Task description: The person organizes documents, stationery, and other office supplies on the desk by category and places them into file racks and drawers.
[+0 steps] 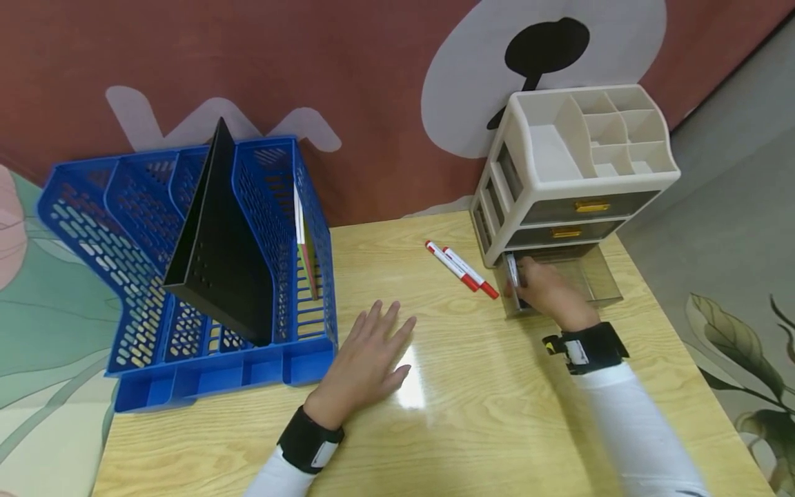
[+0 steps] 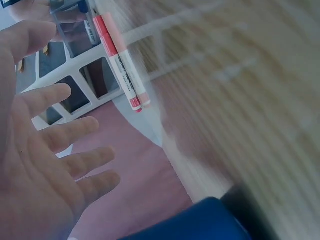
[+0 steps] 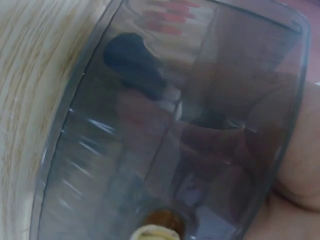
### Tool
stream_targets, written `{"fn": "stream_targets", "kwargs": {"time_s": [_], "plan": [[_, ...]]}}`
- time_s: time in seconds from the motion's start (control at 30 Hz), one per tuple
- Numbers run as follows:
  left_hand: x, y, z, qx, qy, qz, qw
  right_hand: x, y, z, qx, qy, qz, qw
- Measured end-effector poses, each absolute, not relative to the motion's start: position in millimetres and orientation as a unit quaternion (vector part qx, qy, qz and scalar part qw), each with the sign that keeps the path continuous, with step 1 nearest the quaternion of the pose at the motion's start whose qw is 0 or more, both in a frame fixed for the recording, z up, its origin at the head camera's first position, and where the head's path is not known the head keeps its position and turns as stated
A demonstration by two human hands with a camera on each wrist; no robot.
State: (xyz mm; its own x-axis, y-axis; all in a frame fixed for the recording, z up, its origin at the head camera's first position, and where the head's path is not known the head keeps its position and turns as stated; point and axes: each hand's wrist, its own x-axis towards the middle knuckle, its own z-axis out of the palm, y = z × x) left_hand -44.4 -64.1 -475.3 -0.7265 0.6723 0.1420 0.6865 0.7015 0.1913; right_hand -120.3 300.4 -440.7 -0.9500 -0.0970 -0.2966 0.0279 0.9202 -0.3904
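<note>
My right hand [image 1: 553, 293] reaches down into the pulled-out bottom drawer [image 1: 599, 276] of a white desktop organizer [image 1: 534, 190]. Its fingers pinch a white marker [image 1: 512, 268] at the drawer's left side. Through the smoky clear drawer front [image 3: 95, 165], the right wrist view shows the marker's dark blue cap [image 3: 132, 60] beside blurred fingers. My left hand [image 1: 366, 352] is spread low over the table, fingers straight and holding nothing, right of a blue file rack [image 1: 230, 373]. Between the hands lie two red-capped white markers [image 1: 462, 268], side by side.
A black folder [image 1: 223, 255] leans in the blue rack, with thin booklets [image 1: 303, 241] in its right slot. Open compartments [image 1: 621, 131] top the organizer, above two closed drawers with gold handles [image 1: 590, 206]. A patterned cloth [image 1: 385, 117] hangs behind the wooden table [image 1: 459, 428].
</note>
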Motion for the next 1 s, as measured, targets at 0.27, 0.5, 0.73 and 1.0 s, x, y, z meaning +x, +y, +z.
{"fn": "stream_targets", "kwargs": {"time_s": [0.27, 0.5, 0.73, 1.0], "plan": [[-44, -71, -476, -0.358, -0.925, -0.121, 0.036, -112, 295, -427, -0.020, 0.978, -0.172, 0.117], [-42, -77, -476, -0.355, -0.924, -0.131, 0.053, -94, 282, -409, -0.057, 0.989, -0.138, 0.014], [-39, -83, -476, -0.362, -0.922, -0.122, 0.059, -85, 252, -392, -0.106, 0.981, -0.111, -0.116], [-35, -91, -478, -0.358, -0.924, -0.120, 0.058, -103, 219, -406, -0.150, 0.967, -0.146, -0.144]]}}
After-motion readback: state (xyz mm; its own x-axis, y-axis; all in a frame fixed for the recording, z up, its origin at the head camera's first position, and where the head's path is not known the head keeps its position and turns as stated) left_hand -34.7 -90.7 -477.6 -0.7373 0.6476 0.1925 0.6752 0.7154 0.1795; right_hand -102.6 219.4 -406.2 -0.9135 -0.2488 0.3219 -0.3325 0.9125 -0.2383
